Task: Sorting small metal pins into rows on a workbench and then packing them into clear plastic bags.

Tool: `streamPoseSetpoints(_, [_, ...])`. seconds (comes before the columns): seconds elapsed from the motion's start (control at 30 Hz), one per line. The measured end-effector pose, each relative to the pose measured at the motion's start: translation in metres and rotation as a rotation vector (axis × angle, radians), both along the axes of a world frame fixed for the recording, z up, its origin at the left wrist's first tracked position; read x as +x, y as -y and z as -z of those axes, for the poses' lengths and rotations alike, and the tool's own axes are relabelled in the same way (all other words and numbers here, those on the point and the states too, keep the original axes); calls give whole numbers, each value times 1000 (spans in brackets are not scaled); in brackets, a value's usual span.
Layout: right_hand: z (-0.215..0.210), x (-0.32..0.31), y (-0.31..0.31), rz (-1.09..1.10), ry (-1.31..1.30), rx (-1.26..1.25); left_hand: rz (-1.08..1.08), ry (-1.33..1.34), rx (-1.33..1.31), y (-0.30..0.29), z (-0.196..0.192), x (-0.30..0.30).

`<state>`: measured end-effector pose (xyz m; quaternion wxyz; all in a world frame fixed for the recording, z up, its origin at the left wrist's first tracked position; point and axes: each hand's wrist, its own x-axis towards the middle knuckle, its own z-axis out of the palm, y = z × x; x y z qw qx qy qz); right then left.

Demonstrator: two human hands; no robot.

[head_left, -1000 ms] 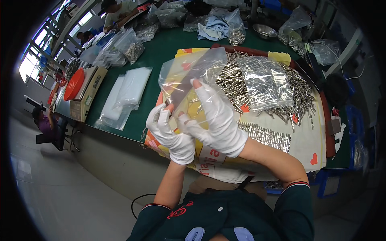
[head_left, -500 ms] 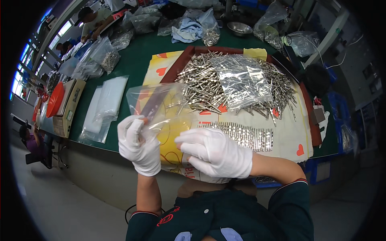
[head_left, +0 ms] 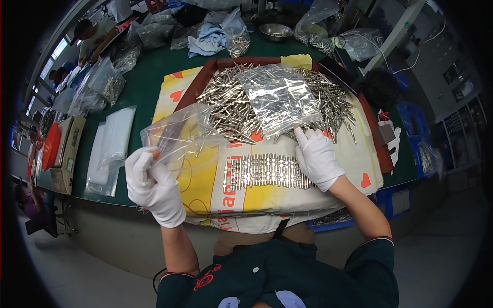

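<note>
In a white glove, my left hand pinches the edge of a clear plastic bag between thumb and fingers. The bag hangs over the yellow part of the patterned cloth and looks unfilled. My right hand, gloved too, is over the right end of a neat row of short metal pins. Its fingers are apart and point away from me. Their tips come near a second clear bag lying on a big heap of loose metal pins. Whether they touch that bag I cannot tell.
A dark red wooden frame borders the heap on the cloth. At left lie flat plastic bags and a scale with a red pan. Farther back are filled bags, a metal bowl and a blue cloth.
My right hand has moved right, away from the bag in my left hand, uncovering more of the pin row. My left hand still holds its bag. The whole view has shifted.
</note>
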<state>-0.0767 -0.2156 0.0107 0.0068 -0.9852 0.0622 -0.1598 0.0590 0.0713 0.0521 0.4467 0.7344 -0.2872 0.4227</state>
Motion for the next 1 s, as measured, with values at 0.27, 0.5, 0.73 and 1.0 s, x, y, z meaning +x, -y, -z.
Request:
streamPoseSetpoints(0.27, [13,28,24,-212,281,-80,4,-39,19,-4,2,-1])
streamPoseSetpoints(0.5, [-2,61,29,-290,258,44,90,-50,155,7,-7,3])
streamPoseSetpoints(0.73, [-14,110,39,-348,368,-40,105,-12,230,14,-12,8])
streamPoseSetpoints(1.0, [-20,168,51,-211,592,-301,209,109,290,27,-23,24])
